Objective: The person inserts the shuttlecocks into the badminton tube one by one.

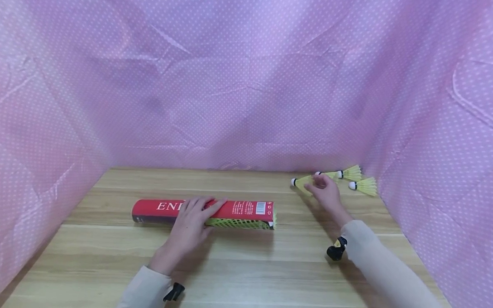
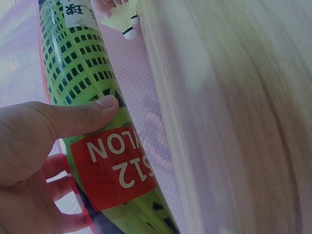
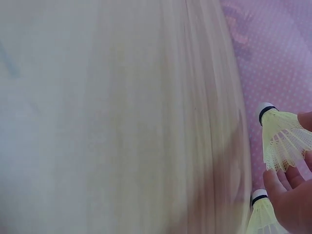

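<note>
My left hand [image 1: 191, 220] grips a red badminton shuttlecock tube [image 1: 238, 210] that lies sideways on the table. Through its clear side, the left wrist view shows yellow-green shuttlecocks [image 2: 80, 63] inside, with the thumb lying across that side. At the back right, my right hand [image 1: 327, 195] holds a yellow shuttlecock [image 1: 301, 183] by the skirt edge, its white cork pointing left. In the right wrist view, thumb and fingers sit on either side of this shuttlecock's [image 3: 282, 139] skirt; part of the hand is cut off by the frame.
Beyond the right hand lie three more yellow shuttlecocks, one partly hidden by the hand [image 1: 331, 174], one at the back [image 1: 353, 172] and one at the right [image 1: 365, 186]. The wooden table [image 1: 242, 276] is bounded by pink dotted cloth [image 1: 248, 90] at the back and sides.
</note>
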Action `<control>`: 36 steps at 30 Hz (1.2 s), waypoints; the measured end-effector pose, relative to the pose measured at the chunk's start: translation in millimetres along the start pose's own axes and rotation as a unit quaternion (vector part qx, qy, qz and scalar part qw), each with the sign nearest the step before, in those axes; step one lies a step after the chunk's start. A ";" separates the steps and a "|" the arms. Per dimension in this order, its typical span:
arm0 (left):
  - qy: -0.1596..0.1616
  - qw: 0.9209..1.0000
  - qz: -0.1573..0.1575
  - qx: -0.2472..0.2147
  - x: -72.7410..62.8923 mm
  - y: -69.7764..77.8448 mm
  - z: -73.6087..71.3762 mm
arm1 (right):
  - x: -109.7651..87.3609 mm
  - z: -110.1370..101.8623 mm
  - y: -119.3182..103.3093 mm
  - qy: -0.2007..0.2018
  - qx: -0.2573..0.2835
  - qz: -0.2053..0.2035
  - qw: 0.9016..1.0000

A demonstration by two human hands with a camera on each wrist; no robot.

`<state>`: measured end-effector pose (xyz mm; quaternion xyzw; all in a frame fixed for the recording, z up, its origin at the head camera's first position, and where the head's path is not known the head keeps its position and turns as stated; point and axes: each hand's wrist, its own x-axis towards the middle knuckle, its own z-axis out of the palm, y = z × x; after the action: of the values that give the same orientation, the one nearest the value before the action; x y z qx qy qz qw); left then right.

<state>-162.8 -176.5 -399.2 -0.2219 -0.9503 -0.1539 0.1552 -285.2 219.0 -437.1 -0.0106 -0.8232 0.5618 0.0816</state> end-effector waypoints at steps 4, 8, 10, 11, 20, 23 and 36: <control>0.000 1.000 -0.002 -0.004 -0.1 0.5 1.1 | -10.3 -3.6 -3.5 -0.009 0.013 0.010 1.000; 0.003 1.000 0.000 -0.004 -0.5 -0.1 2.5 | -23.8 -6.6 -7.4 -0.018 0.017 0.003 1.000; 0.004 1.000 0.001 -0.002 -1.1 -0.8 2.9 | -31.5 -7.7 -10.5 -0.024 0.028 -0.005 0.999; 0.005 1.000 0.002 0.000 -1.4 -1.2 3.0 | -35.5 -8.2 -12.5 -0.026 0.035 -0.010 0.999; 0.003 1.000 0.000 0.004 -3.2 -2.2 0.3 | -70.6 -12.6 -26.2 -0.036 0.088 -0.024 0.995; 0.002 1.000 -0.001 0.001 -2.7 -1.7 0.6 | -83.9 -13.5 -32.7 -0.040 0.101 -0.022 0.994; 0.005 1.000 0.005 0.001 0.2 1.0 3.7 | -117.9 -3.6 -49.2 -0.081 0.154 -0.028 0.984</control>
<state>-163.3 -174.2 -402.3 -0.2259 -0.9485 -0.1534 0.1605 -164.7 191.3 -404.7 0.0710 -0.7310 0.6780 0.0310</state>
